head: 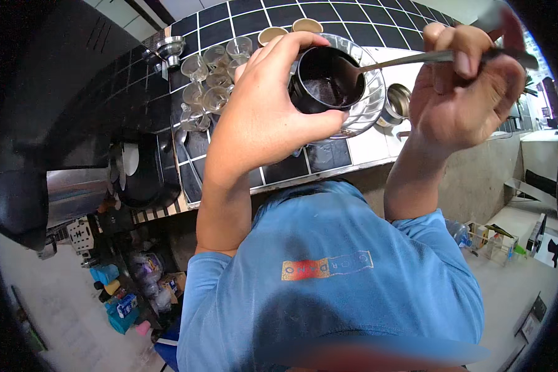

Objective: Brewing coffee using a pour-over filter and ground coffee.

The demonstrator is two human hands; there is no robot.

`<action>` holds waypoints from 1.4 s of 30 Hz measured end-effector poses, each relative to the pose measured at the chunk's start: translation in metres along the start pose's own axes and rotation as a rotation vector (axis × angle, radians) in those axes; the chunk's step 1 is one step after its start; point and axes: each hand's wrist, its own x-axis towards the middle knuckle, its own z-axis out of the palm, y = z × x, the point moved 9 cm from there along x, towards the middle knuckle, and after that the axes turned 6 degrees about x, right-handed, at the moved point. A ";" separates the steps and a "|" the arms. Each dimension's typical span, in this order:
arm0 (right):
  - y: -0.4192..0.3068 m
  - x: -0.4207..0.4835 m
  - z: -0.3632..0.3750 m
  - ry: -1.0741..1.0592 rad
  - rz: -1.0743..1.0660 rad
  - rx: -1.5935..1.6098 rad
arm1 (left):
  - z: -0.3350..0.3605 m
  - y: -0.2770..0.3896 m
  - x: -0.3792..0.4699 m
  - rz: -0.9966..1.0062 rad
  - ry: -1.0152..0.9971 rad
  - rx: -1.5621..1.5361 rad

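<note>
My left hand (255,121) is wrapped around a black cup (307,103), thumb on the near side and fingers on the far side. Dark liquid with some froth shows inside it. Between the fingers of my right hand (467,93) is the handle of a metal spoon (404,60), whose bowl end dips into the cup. Below or behind the cup lies a clear glass dish (375,95) with a swirled pattern; whether the cup rests on it is hidden. Just right of the dish stands a small metal pot (390,116).
Several glass mugs (216,98) crowd the tiled counter (328,157) beside my left hand. Two paper cups (273,35) stand behind. A long spoon (190,158) lies near the left edge, with metal funnel-like ware (171,50) farther back. A black pan (144,186) sits left.
</note>
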 end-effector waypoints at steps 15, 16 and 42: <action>0.013 -0.008 -0.014 -0.037 0.077 -0.024 | 0.004 0.000 0.002 0.022 -0.039 -0.033; 0.013 -0.010 -0.020 0.091 0.058 -0.132 | 0.005 0.000 0.002 0.023 -0.044 -0.035; 0.023 -0.022 -0.024 0.251 0.239 -0.040 | 0.005 -0.008 0.000 -0.036 -0.059 -0.113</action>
